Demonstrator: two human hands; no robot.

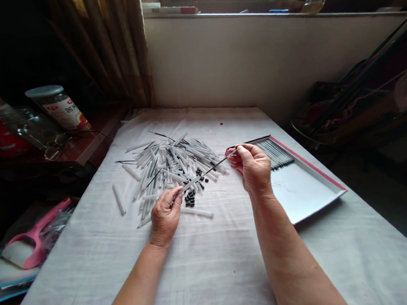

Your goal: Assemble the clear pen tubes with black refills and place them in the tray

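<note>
My left hand (165, 215) is closed round a clear pen barrel (191, 184) that points up and to the right. My right hand (252, 166) pinches the far end of a thin black refill (217, 163), whose other end meets the barrel's open tip. Both hands hover over a white cloth-covered table (211, 259). Behind them lies a pile of several clear barrels and black refills (171, 166). Several small black caps (190, 198) sit just right of my left thumb.
A white tray with a pink rim (310, 189) lies right of my right hand, holding a row of finished pens (276, 153). Loose barrels (119, 199) lie left of the pile. Jars (59, 107) stand on a dark shelf at left. A pink tool (35, 234) lies low left.
</note>
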